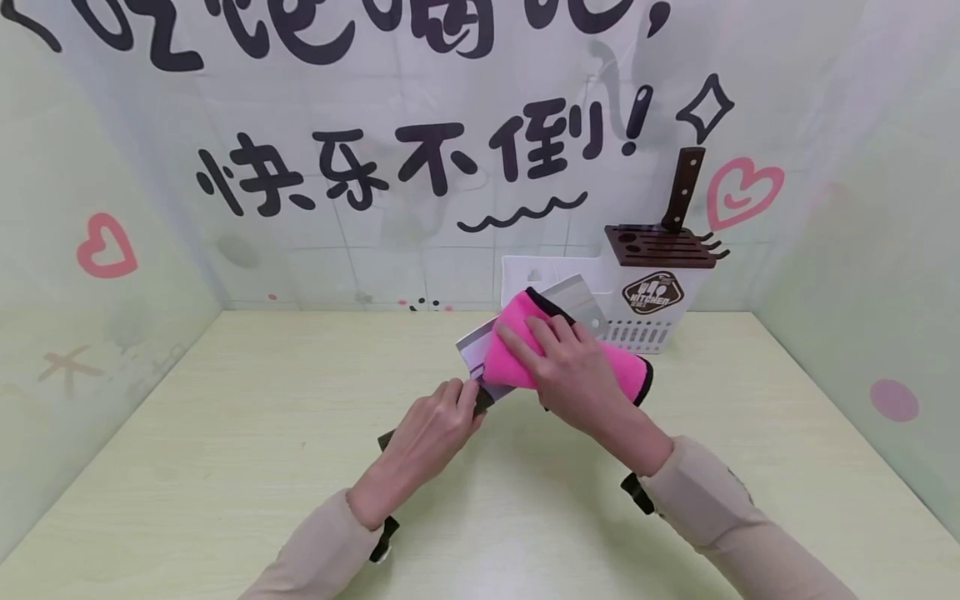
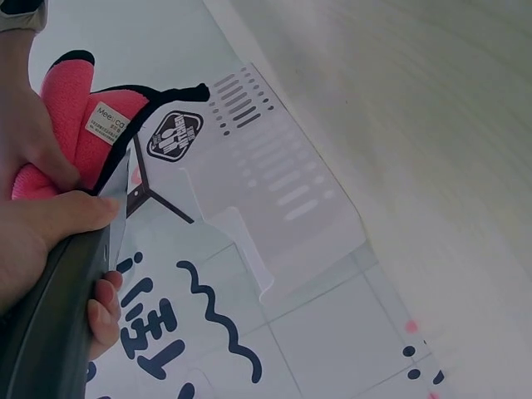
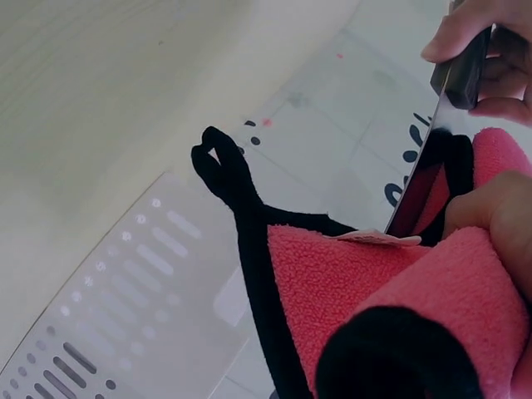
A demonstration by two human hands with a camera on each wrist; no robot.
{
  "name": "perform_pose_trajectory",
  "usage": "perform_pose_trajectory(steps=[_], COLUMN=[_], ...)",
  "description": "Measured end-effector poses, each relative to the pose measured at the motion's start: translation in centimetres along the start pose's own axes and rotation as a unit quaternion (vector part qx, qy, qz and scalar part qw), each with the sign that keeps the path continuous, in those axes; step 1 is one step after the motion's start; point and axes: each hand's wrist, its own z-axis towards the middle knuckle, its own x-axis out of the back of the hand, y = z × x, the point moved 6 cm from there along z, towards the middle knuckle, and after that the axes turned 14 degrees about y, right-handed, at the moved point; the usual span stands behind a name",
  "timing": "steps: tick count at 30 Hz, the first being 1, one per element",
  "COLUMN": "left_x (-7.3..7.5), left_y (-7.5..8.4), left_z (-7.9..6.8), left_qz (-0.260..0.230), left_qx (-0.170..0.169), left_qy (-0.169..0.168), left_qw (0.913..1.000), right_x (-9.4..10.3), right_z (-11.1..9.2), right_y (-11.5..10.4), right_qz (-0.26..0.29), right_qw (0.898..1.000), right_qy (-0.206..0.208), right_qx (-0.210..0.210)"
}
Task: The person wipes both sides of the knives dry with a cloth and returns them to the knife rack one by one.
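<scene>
Pale tabletop [image 1: 300,400] below, the hands [image 1: 437,423] [image 1: 576,371] grip a cleaver [image 1: 573,294] (left) and pink cloth [image 1: 510,367] (right).

Left of the left hand [image 1: 433,422]: open passage over the surface [image 1: 262,417], bounded by the left wall [image 1: 82,325].
Right of the right hand [image 1: 576,371]: open passage over the surface, bounded by the right wall [image 1: 862,292].
Between the hands: knife [image 1: 577,296] and pink cloth [image 1: 513,337], closing the gap.
Beyond the right hand: white rack [image 1: 654,302], upright handle [image 1: 684,187] above it, obstructing the way to the back wall [image 1: 390,275].
</scene>
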Motion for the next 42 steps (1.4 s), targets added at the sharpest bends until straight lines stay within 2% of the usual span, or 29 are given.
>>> perform_pose_trajectory(steps=[9, 17, 27, 32, 42], left_x=[-0.1, 0.0, 0.2, 0.2, 0.3], left_y=[-0.1, -0.1, -0.1, -0.1, -0.2], left_z=[0.0, 0.0, -0.1, -0.1, -0.1], left_qz=[0.002, -0.009, -0.001, 0.003, 0.009], left_qx=[0.002, 0.008, 0.003, 0.001, -0.001], left_qy=[-0.004, -0.005, 0.001, -0.003, -0.001], left_qw=[1.0000, 0.9999, 1.0000, 1.0000, 1.0000], right_x=[0.1, 0.0, 0.1, 0.0, 0.1], right_z=[-0.1, -0.4, -0.8, -1.2, -1.8], right_y=[-1.0, -0.9, -0.4, 0.3, 1.8], right_qz=[0.014, 0.023, 0.030, 0.037, 0.059], right_qw=[0.999, 0.999, 0.997, 0.997, 0.997], right_qy=[0.016, 0.023, 0.011, 0.005, 0.017], right_qx=[0.031, 0.043, 0.071, 0.069, 0.050])
